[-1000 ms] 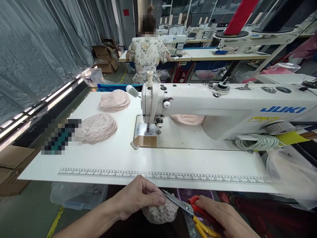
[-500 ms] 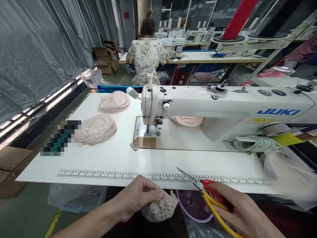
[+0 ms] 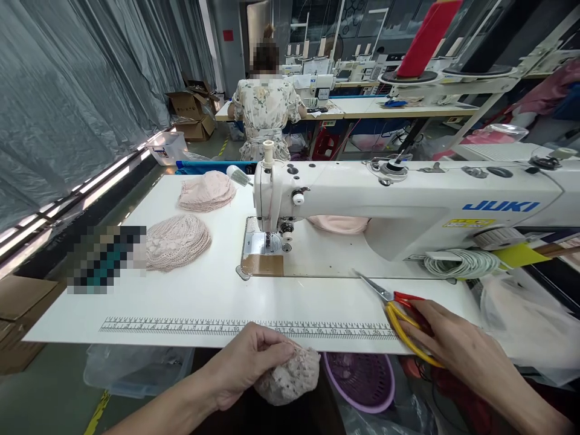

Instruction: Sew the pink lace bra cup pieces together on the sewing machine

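White and bright, the table (image 3: 194, 299) spreads before the person, whose left hand (image 3: 247, 365) pinches a lacy piece (image 3: 292, 377) just off its front edge; the right hand (image 3: 457, 338) grips scissors (image 3: 388, 296) over the printed ruler (image 3: 181, 328). Below sits a purple basket (image 3: 372, 409); farther back stand two fabric piles (image 3: 181, 241), a sewing machine (image 3: 344, 187), then silvery curtains (image 3: 90, 103) and a co-worker (image 3: 265, 103), back turned, at another table (image 3: 408, 109)

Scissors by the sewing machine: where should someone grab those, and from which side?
Probably best by the looped handles of the scissors, coming from the person's right and near side, where the right hand holds them. The pointed blades aim away, forward and left, so that approach should keep clear of the tips.
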Action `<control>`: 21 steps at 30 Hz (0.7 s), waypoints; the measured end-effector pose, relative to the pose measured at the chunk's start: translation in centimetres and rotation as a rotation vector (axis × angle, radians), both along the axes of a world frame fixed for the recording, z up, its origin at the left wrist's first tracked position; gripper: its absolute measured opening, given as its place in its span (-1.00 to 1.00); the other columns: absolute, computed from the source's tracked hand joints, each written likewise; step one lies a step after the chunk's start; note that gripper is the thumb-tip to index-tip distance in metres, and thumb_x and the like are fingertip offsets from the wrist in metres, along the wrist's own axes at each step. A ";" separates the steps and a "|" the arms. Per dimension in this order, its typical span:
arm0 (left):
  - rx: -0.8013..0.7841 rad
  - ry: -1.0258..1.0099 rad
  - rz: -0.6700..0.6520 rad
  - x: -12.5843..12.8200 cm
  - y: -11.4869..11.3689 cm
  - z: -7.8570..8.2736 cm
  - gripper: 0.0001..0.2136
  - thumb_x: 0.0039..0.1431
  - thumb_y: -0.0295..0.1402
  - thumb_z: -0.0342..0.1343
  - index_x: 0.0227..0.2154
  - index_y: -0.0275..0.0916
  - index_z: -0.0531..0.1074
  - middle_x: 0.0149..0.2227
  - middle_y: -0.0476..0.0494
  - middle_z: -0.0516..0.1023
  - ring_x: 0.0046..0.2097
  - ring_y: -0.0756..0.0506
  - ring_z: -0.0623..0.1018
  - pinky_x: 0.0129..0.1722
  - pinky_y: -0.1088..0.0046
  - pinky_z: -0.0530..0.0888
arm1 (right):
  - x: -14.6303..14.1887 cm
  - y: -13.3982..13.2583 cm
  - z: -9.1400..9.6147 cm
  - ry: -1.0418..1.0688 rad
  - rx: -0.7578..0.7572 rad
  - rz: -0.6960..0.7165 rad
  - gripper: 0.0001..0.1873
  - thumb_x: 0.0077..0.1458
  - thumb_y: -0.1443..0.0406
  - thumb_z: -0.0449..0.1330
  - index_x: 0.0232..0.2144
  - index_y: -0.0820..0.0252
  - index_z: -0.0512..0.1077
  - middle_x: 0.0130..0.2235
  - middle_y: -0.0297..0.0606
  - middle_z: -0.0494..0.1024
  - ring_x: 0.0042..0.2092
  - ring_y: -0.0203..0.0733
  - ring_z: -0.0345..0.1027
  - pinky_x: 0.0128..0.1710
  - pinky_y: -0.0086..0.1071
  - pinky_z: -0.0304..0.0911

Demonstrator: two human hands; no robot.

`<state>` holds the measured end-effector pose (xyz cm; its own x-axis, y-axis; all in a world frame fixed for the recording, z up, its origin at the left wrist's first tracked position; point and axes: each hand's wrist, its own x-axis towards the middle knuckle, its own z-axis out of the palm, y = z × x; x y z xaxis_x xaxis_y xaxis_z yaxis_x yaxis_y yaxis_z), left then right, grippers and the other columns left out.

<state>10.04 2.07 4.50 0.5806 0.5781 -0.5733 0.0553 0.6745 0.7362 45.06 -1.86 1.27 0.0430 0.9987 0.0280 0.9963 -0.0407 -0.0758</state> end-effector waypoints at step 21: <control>0.135 -0.407 0.506 -0.4 -0.7 1.8 -0.54 0.01 -0.21 0.31 0.01 -0.14 0.46 -0.12 -0.15 0.56 -0.19 -0.07 0.54 -0.06 0.45 0.40 | -22.2 2.7 3.6 1.280 -0.008 0.301 -0.65 0.27 0.14 -0.03 -0.52 0.16 0.23 -0.59 -0.41 0.33 -0.55 -0.32 0.20 -0.53 -0.48 0.14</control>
